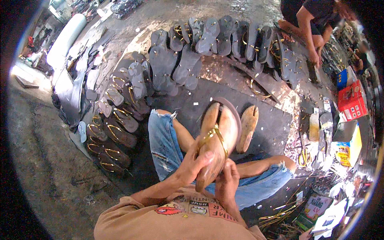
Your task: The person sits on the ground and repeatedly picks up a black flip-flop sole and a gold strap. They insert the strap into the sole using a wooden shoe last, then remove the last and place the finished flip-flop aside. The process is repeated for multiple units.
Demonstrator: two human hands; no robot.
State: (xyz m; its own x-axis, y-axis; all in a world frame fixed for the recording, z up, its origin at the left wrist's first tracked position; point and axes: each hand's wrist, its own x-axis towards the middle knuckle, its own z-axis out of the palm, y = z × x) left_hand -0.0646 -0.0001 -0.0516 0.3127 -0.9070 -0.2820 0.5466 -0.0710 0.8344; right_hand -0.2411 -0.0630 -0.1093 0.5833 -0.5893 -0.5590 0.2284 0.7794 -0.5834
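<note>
In front of my lap, a wooden shoe last (229,124) stands tilted with its split toe pointing away. A dark flip-flop sole (239,134) sits along its far side, and a gold strap (217,135) crosses over it. My left hand (199,162) is closed round the last's left side, thumb on top. My right hand (228,176) is closed at the right side, fingers pinched where the strap runs down to them; the strap's end is hidden. A second wooden last (248,129) lies to the right on the dark mat (268,120).
Rows of dark sandals (208,36) curve round the far side, and gold-strapped ones (116,134) lie at left. Scissors (305,157), a red box (352,100), a yellow box (347,146) and a tin (316,208) stand at right. Another person (312,24) crouches far right.
</note>
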